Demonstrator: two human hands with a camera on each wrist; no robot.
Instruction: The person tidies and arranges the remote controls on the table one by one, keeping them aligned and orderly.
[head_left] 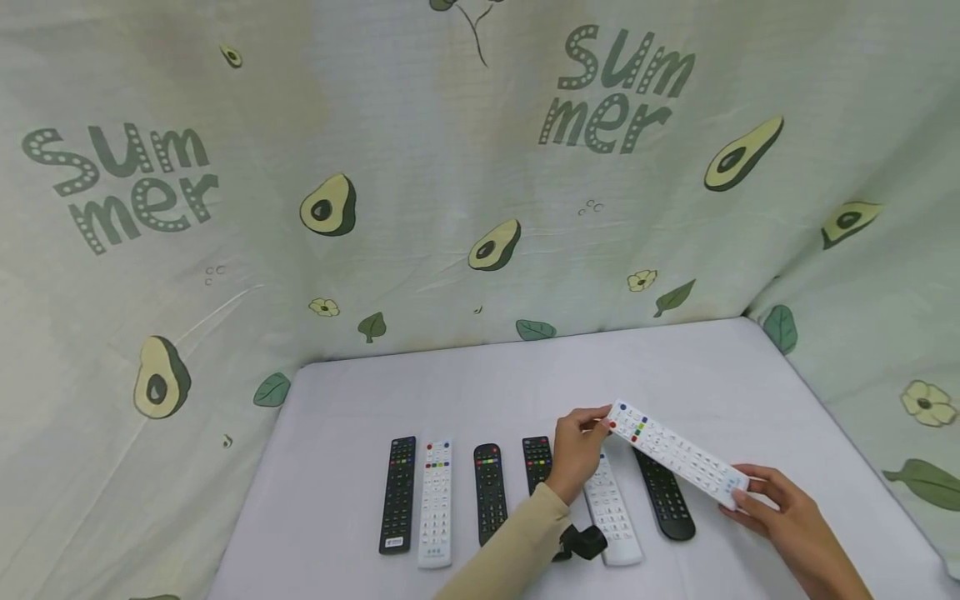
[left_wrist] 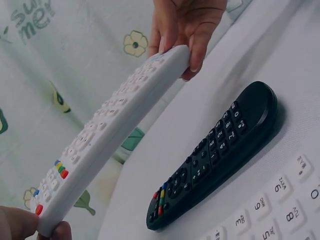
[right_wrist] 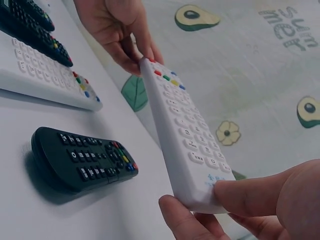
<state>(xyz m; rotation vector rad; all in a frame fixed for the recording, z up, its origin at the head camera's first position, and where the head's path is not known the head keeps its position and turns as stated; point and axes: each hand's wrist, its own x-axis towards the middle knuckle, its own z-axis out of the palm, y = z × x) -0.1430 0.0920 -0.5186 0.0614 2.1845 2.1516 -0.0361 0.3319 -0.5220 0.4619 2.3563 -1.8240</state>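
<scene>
A white remote control (head_left: pixel 675 452) with colored buttons is held up at a slant, above the table, between both hands. My left hand (head_left: pixel 576 450) pinches its upper end, close to the red and blue buttons. At the lower end, my right hand (head_left: pixel 783 515) grips it with the thumb on the face, as the right wrist view shows. Beneath it on the table lies a black remote (head_left: pixel 666 500) with a rounded end. Another white remote (head_left: pixel 613 517) lies next to that one, its top partly covered by my left hand.
Left of my hands, a black remote (head_left: pixel 397 496), a white remote (head_left: pixel 435 504) and another black remote (head_left: pixel 491 492) lie in a row. One more black remote (head_left: pixel 536 458) is partly hidden by my left forearm. A patterned curtain (head_left: pixel 420 167) rises behind the white table (head_left: pixel 360 392).
</scene>
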